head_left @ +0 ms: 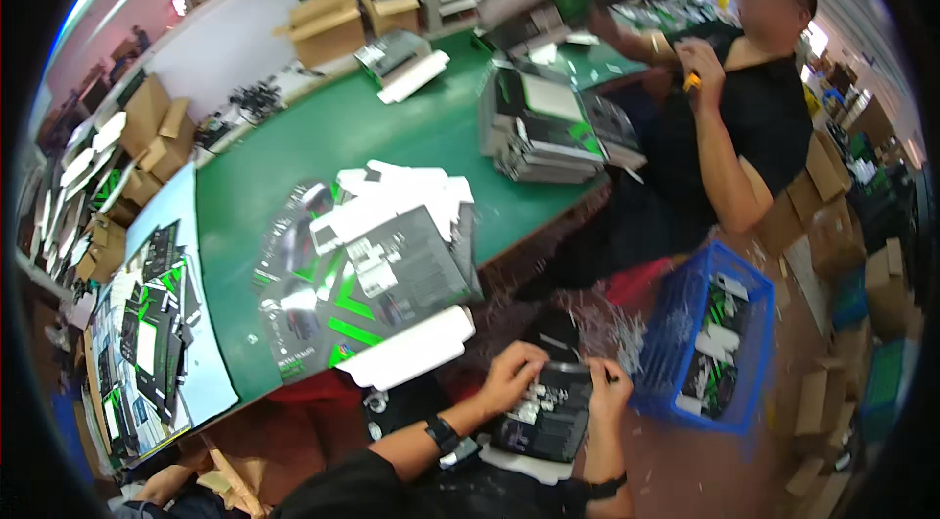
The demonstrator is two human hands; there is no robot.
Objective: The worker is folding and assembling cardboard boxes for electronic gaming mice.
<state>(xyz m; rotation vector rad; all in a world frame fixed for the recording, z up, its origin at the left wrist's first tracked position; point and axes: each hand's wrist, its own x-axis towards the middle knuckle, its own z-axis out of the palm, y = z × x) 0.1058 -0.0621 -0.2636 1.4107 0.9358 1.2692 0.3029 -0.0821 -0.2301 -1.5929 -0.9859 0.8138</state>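
My left hand and my right hand both grip a flat black printed package with small white parts on it, held in my lap below the table's edge. My left wrist wears a dark watch. Just left of my hands, an unfolded black-and-green carton with white flaps lies on the green table and overhangs its near edge.
A blue plastic crate with black-and-green packs stands on the floor at my right. A person in black sits across, next to a stack of flat cartons. Brown cardboard boxes crowd the floor; more flat packs lie at left.
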